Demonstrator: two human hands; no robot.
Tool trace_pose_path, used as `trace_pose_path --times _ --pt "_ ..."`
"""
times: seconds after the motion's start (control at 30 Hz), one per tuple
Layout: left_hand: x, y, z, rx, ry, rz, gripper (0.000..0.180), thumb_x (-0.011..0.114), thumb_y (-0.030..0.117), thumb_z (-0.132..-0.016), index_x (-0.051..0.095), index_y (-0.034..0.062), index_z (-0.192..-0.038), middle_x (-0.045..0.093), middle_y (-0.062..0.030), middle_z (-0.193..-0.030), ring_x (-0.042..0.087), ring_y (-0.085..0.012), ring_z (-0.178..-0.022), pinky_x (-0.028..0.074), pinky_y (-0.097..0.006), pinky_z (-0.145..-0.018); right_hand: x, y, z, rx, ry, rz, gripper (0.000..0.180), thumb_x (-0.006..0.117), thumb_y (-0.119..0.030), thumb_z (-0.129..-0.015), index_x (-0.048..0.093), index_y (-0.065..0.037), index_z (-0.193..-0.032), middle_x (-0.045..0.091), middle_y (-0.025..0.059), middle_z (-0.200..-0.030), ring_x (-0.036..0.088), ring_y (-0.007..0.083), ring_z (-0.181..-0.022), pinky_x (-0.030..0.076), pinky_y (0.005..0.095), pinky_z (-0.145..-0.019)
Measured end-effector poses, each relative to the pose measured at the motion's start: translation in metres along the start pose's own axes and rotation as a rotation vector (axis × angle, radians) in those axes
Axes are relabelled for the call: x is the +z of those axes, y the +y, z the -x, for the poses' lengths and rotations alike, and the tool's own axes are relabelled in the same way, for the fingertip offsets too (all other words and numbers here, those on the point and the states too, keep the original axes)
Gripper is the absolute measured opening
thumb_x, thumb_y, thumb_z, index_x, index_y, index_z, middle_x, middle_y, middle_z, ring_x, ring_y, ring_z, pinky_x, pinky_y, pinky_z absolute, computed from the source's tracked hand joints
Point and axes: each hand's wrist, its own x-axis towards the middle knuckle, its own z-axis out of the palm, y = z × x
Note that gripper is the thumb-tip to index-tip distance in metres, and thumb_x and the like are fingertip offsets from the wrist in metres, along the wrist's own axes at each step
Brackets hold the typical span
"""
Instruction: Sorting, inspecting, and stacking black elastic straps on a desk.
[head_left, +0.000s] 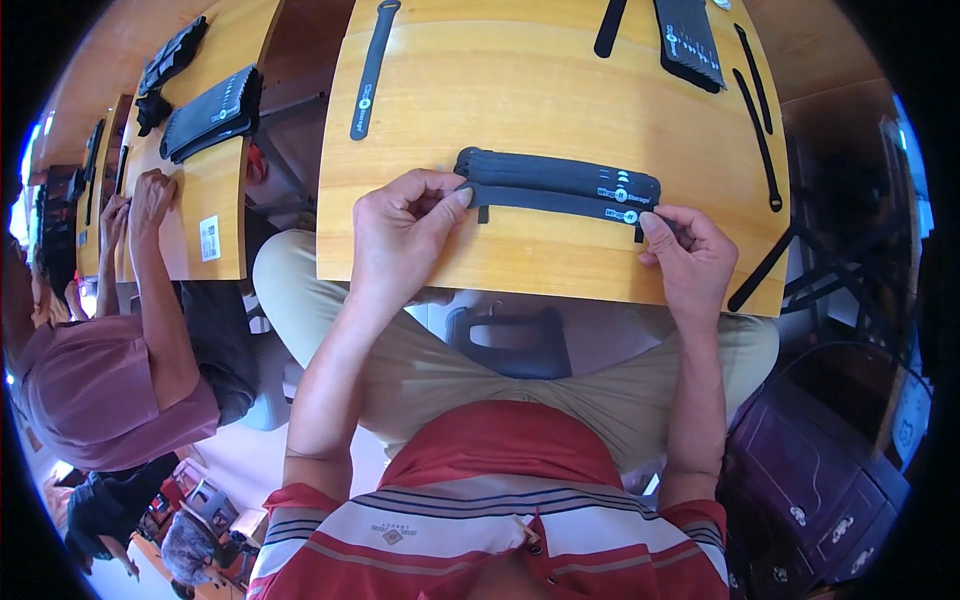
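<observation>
I see a strip (373, 80) by the worktop's (480, 80) left edge, a bundle (690, 45) toward its far right corner and a pile (560, 172) just beyond the strap (550, 203) whose ends my left grip (408, 228) and right grip (696, 258) pinch near the front edge.

The stack (560, 172) and held strap (550, 203) bar the near side; beyond, the surface's (490, 90) middle lies open between a loose strap (373, 70) at left and a bundle (690, 45) at far right.
</observation>
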Motion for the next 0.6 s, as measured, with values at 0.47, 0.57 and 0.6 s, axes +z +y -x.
trace_pose_path --times 0.47,0.57,0.6 --pt "0.002 0.007 -0.01 -0.028 -0.016 -0.06 0.011 0.074 0.005 -0.092 0.074 -0.0043 -0.099 0.068 -0.0014 -0.072 0.057 -0.004 -0.064 0.046 -0.019 -0.058 -0.005 0.006 -0.007 -0.022 0.016 0.016 0.022 0.074 -0.011 -0.095 0.071 0.004 -0.11 0.069 0.0041 -0.082 0.064 0.0067 -0.067 0.055 0.0213 -0.06" --pt "0.002 0.009 -0.011 -0.054 -0.011 -0.083 0.011 0.074 0.004 -0.092 0.074 -0.0045 -0.099 0.068 -0.0011 -0.072 0.057 -0.004 -0.064 0.047 -0.02 -0.058 -0.002 0.006 -0.007 -0.014 0.033 0.008 0.021 0.074 -0.01 -0.095 0.071 0.004 -0.109 0.069 0.004 -0.082 0.064 0.0068 -0.067 0.055 0.0214 -0.059" --pt "0.002 0.01 -0.012 -0.057 -0.014 -0.082 0.011 0.074 0.004 -0.092 0.074 -0.0045 -0.099 0.068 -0.0011 -0.072 0.057 -0.004 -0.064 0.047 -0.02 -0.058 -0.002 0.005 -0.007 -0.011 0.035 0.01 0.021 0.074 -0.01 -0.095 0.071 0.004 -0.109 0.069 0.004 -0.082 0.064 0.0068 -0.067 0.055 0.0214 -0.059"
